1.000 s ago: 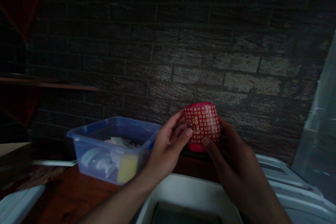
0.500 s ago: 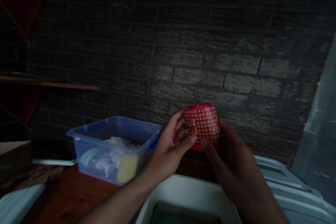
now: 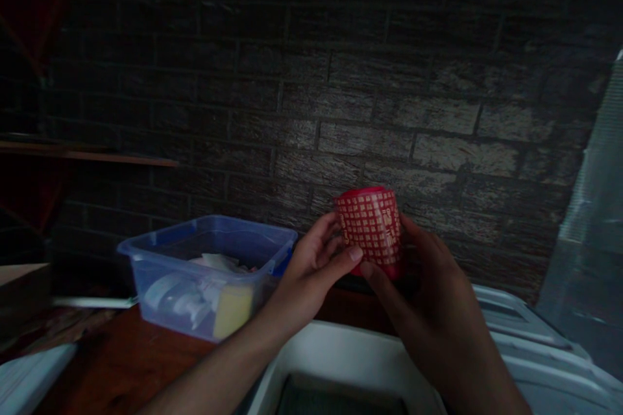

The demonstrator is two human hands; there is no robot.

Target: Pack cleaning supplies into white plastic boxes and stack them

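Note:
Between my two hands is a red cylindrical container [image 3: 372, 224] wrapped in rows of gold characters, with a plain red rim at top and bottom. My left hand [image 3: 318, 266] grips its left side, thumb across the lower front. On the right side, my right hand [image 3: 423, 279] holds it with the thumb low on the front; its other fingers are partly hidden behind. The container is raised above a white bin [image 3: 341, 343] with something dark inside. Whether the container's top is lidded I cannot tell.
Left of my hands stands a translucent blue plastic box [image 3: 170, 259] with white items and a yellow block inside, on a wooden surface [image 3: 111, 363]. A pale ridged plastic lid [image 3: 545, 350] lies at right. A dark brick wall [image 3: 302, 97] rises behind; shelves [image 3: 97, 155] jut from the left.
The container has been turned in my hands: its larger gold characters have shifted from the left of its front to the right. Both hands keep hold of it.

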